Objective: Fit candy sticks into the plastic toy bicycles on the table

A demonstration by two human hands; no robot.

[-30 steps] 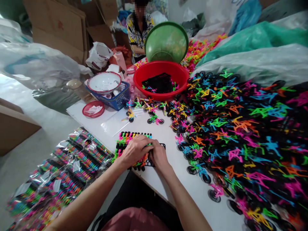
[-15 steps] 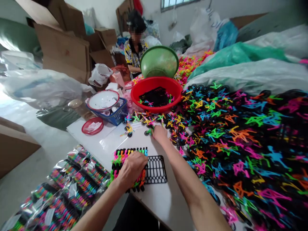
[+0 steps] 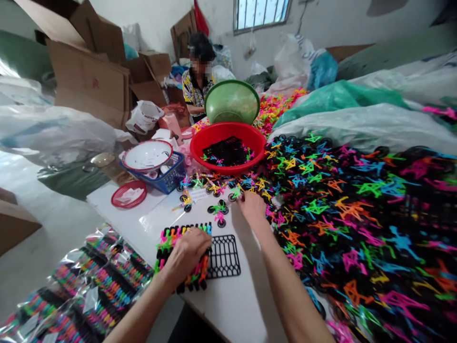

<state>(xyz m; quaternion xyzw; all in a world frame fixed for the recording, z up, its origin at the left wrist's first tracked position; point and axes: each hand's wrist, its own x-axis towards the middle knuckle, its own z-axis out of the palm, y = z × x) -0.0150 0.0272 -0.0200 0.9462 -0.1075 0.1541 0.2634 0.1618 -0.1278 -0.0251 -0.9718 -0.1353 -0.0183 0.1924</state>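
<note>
My left hand (image 3: pixel 189 250) rests over rows of small colourful toy bikes (image 3: pixel 166 234) set on a black grid rack (image 3: pixel 224 256), whose right part shows bare. My right hand (image 3: pixel 252 208) reaches to the near edge of the loose bikes, its fingertips pinched on a green toy bike (image 3: pixel 235 193) with black wheels. Just left of that hand, a green bike (image 3: pixel 218 207) and a pink bike (image 3: pixel 220 219) lie on the white table (image 3: pixel 246 295). The undersides of my left fingers are hidden.
A large heap of bikes (image 3: pixel 350 214) covers the right side. Ahead stands a red basin (image 3: pixel 194 152) with black racks, before a green basin (image 3: pixel 232 102) and a seated person (image 3: pixel 195 90). Left are a blue basket (image 3: pixel 174 176) and bagged packs (image 3: pixel 103 271).
A green and a pink bike now lie loose on the table. My right hand has moved right, to another green bike. My left hand stays on the rack; the view has tilted up.
</note>
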